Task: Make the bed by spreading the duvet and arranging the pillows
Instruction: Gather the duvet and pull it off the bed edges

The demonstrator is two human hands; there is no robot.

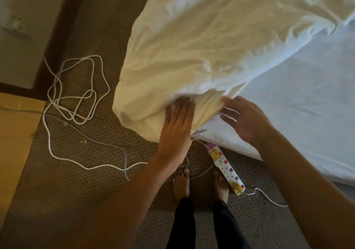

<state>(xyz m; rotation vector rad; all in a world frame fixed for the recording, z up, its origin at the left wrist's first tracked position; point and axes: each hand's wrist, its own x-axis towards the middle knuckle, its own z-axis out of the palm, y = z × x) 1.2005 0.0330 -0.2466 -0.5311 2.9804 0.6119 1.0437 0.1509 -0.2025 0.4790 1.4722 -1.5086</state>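
Note:
A white, creased duvet (201, 43) lies across the bed, and its corner hangs over the mattress edge toward the carpet. My left hand (177, 122) lies flat on that hanging corner, fingers straight and pressing the fabric. My right hand (244, 118) hovers just right of the corner with its fingers spread; its fingertips are at the duvet's edge, above the mattress corner. The white fitted sheet (307, 104) covers the bare mattress on the right. No pillows are in view.
A white power strip (226, 169) lies on the brown carpet by my bare feet (181, 181), with cords running off it. A tangle of white cable (76, 95) sits on the floor to the left. A wooden board (13, 133) is at far left.

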